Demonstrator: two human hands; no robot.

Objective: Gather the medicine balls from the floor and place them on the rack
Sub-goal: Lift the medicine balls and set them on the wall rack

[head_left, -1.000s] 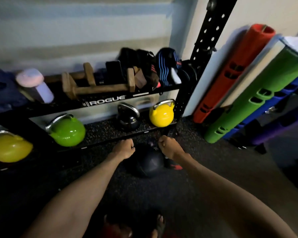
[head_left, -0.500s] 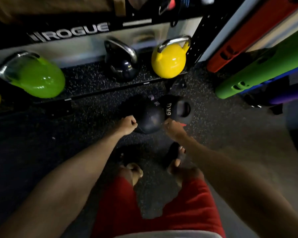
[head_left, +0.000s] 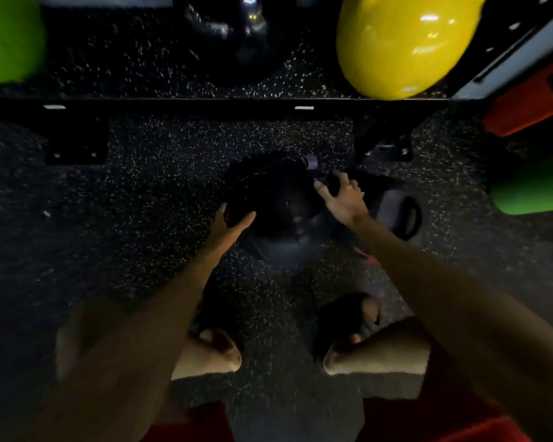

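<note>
1. The left hand [head_left: 232,223] has its thumb and fingers spread in a wide V. They lie fairly straight against the near left flank of the black medicine ball [head_left: 268,199]. The hand cups and presses the ball and curls round nothing.
2. The right hand [head_left: 342,199] has its thumb and fingers curled over a dark edge at the ball's far right shoulder. It is too dark to tell whether that edge is a handle or the plain skin of the ball.
3. The ball therefore lies between the hands and touches both. It is to the right of the left fingers and to the left and near side of the right fingers. The hold runs on a diagonal from near left to far right.
4. The ball is round, with no long axis to line up, and it sits on the speckled floor [head_left: 141,202].
5. A second ball [head_left: 393,208], with a handle slot, lies just beside the first on its right, close against the right hand. I cannot tell whether they touch.
6. The rack [head_left: 205,105] runs left to right on the far side of the ball, near it but apart. On its shelf stand a green kettlebell [head_left: 7,36], a black kettlebell [head_left: 233,36] and a yellow kettlebell [head_left: 403,43].
7. The lift probably has to go up and away, over the rack's front rail. The left hand sits lower, so it will likely take the weight. The right hand could drag the second ball along.
</note>
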